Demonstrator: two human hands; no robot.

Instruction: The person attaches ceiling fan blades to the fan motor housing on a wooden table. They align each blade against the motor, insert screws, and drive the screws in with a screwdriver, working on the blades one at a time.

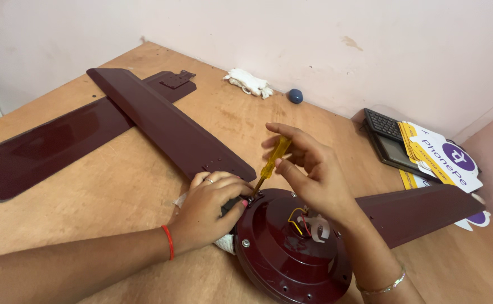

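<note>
head view: the right hand pinches a yellow-handled screwdriver between thumb and fingertips, fingers curled narrow round the handle, the shaft slanting down to a screw spot on the rim of the maroon fan motor housing. the left hand lies closed over the joint where the near fan blade meets the housing, fingers folded down and pressing on the bracket there, fingertips just beside the screwdriver tip.

the likeliest trouble, to my eye: the tip could slip off the screw head, since the tool leans at a slant and is held only by the fingertips, and it would then jab the left fingers right next to it or scratch the housing's paint. the loose wires at the hub (yellow and red, bare to the air) sit near the right wrist and could snag. the housing rests on the wooden table with a white cloth under it, so it might rock if pressed unevenly. a second blade lies well apart to the left, a third juts right.
</note>
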